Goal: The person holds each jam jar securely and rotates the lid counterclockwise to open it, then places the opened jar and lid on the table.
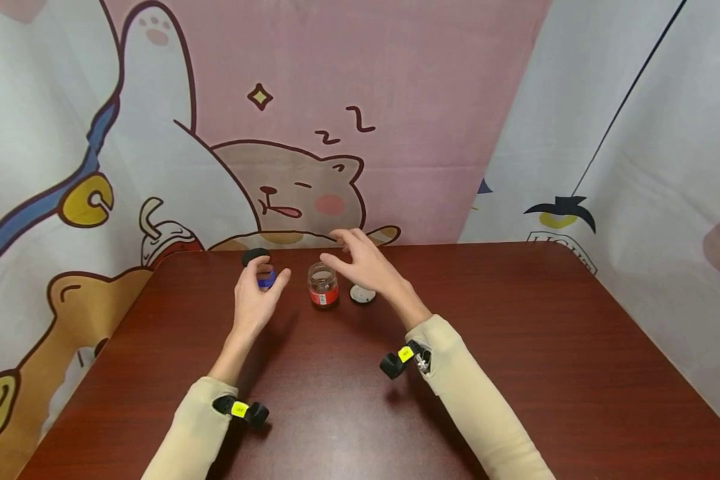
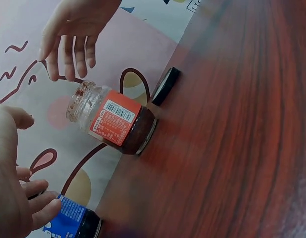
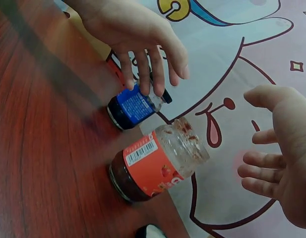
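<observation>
An uncapped glass jar with a red label [image 1: 324, 293] stands upright on the table, dark contents at its bottom and smears round its mouth. Its round lid [image 1: 363, 294] lies beside it on the right. My left hand [image 1: 255, 300] is at a blue-labelled jar [image 2: 68, 217], fingers spread and loosely bent; whether they touch it I cannot tell. A black lid [image 1: 255, 255] tops that jar, seemingly tilted in the right wrist view. Over the red-labelled jar and its lid, my right hand [image 1: 369, 267] hovers with relaxed fingers and holds nothing.
The dark red-brown wooden table [image 1: 516, 347] reaches back to a cartoon-printed cloth [image 1: 432, 120]. Both sleeves carry small black wrist cameras with yellow tags.
</observation>
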Tool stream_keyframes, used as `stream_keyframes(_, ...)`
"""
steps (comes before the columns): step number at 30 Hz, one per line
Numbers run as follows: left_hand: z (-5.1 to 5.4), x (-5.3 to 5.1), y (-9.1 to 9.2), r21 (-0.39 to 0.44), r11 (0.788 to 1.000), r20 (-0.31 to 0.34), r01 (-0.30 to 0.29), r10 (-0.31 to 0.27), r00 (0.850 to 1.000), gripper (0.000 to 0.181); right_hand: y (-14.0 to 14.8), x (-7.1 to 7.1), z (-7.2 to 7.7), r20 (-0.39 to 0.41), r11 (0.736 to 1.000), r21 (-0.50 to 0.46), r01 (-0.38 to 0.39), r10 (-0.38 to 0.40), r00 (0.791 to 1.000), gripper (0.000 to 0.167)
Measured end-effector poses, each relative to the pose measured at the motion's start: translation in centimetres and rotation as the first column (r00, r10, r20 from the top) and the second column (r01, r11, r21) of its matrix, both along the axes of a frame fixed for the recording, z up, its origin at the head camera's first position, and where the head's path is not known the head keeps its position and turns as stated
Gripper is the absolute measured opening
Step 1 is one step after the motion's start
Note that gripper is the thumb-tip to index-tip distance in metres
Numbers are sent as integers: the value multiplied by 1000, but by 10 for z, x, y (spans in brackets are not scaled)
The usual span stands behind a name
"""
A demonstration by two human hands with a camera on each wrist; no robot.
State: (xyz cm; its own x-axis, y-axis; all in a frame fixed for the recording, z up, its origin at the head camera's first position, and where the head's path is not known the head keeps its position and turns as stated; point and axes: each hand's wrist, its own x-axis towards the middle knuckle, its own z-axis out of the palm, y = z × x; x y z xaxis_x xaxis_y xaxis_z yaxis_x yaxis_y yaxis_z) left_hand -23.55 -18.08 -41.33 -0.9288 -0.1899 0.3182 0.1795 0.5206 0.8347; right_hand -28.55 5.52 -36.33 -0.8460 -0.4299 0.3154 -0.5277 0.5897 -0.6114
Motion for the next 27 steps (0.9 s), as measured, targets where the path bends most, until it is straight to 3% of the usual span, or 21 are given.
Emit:
stream_keyframes(10, -4, 2, -8, 11, 992, -87, -124, 124, 988, 51, -13, -3, 5, 15, 999, 22, -44, 43, 999, 63)
stream_keyframes(27, -9, 0, -25, 2, 985, -36, -173, 173, 984, 54, -48, -1, 22, 10, 992, 86, -97, 97, 995, 63)
